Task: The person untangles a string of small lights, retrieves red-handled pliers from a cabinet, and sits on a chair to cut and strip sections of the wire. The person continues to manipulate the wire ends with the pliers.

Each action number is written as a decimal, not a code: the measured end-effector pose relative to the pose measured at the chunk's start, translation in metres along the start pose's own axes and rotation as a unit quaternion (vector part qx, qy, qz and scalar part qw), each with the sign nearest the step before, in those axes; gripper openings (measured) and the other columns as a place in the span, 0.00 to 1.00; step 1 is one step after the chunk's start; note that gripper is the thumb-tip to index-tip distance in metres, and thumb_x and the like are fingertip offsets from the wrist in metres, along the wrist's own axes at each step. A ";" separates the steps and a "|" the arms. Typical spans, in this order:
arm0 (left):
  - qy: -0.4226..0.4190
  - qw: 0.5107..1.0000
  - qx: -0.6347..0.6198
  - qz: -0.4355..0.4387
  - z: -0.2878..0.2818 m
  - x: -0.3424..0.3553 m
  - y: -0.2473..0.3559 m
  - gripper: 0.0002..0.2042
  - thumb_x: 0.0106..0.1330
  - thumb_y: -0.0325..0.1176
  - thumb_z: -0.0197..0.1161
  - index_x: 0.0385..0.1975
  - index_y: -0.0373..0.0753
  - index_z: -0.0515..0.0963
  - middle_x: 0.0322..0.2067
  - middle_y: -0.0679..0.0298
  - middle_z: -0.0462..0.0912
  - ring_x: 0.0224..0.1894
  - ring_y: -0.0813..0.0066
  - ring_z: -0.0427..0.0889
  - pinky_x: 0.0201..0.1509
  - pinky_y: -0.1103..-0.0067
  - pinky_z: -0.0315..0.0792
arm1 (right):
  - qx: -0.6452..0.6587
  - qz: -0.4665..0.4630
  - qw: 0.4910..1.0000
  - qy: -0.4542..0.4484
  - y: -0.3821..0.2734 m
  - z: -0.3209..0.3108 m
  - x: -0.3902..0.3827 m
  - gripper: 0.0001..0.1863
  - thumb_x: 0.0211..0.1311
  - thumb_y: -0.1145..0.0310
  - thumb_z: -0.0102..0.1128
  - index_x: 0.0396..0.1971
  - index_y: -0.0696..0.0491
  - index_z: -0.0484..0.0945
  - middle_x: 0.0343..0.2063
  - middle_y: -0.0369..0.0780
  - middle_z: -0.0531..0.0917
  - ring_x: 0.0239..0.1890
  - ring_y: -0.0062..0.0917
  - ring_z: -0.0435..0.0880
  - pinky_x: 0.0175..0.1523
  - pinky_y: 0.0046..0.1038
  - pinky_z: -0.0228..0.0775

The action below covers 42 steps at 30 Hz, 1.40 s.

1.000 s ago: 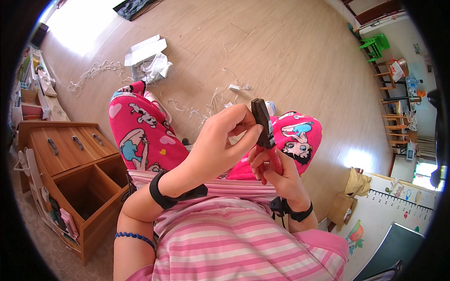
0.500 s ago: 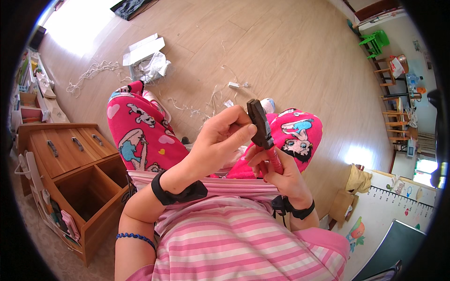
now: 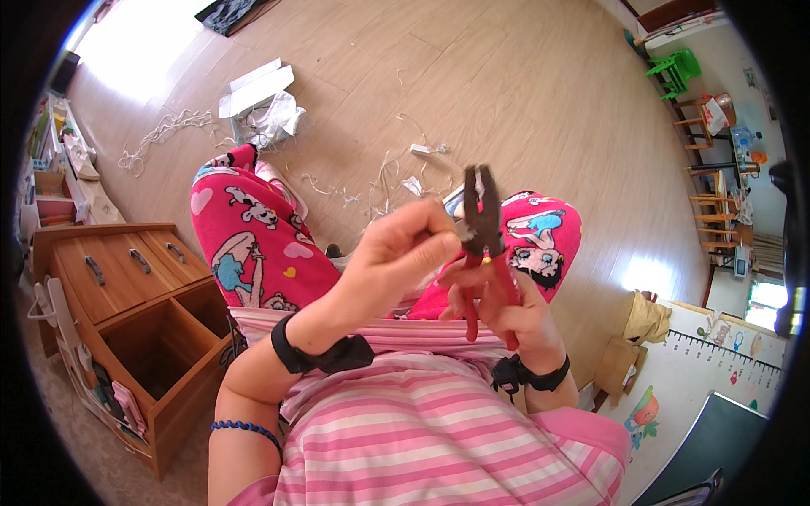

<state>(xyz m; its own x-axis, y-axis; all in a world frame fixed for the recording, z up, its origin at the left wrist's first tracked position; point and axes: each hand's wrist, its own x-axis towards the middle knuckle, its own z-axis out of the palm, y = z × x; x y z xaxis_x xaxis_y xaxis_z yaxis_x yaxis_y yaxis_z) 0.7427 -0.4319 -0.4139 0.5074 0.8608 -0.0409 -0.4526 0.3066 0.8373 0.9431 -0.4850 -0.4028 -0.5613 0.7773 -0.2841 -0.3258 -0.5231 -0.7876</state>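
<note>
My right hand (image 3: 527,319) is closed around the red handles of a pair of pliers (image 3: 483,215). The dark jaws point away from me and stand slightly apart, and the two handles are spread. Beside the jaws, the thumb and fingers of my left hand (image 3: 401,257) are pinched together. What they hold, if anything, is too small to make out. Both hands are above my lap, over pink patterned trousers (image 3: 253,223).
White cords (image 3: 169,135) and small scraps lie on the wooden floor, with a small white plug-like block (image 3: 419,150). An opened white box (image 3: 257,91) holds crumpled plastic. A wooden cabinet (image 3: 139,278) stands at my left. A green chair (image 3: 675,72) is far right.
The pliers have turned more upright, and their jaws and handles have come apart. My left hand keeps its pinch close to the jaws, nearly in the same place.
</note>
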 end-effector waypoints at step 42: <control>0.084 0.954 0.282 0.064 0.014 -0.008 0.029 0.06 0.61 0.25 0.63 0.25 0.31 0.73 0.20 0.67 0.71 0.22 0.84 0.66 0.24 0.83 0.59 | -0.212 -0.047 0.974 0.070 -0.004 0.013 -0.008 0.34 0.36 0.83 0.37 0.51 0.67 0.73 0.48 0.42 0.73 0.37 0.21 0.73 0.39 0.19 0.64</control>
<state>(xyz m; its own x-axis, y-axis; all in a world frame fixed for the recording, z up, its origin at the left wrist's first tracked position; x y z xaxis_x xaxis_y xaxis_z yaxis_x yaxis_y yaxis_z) 0.7361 -0.4353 -0.3821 0.3272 0.9443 0.0348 -0.0135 -0.0321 0.9994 0.9390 -0.4939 -0.3901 -0.4252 0.8704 -0.2482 -0.0112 -0.2793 -0.9601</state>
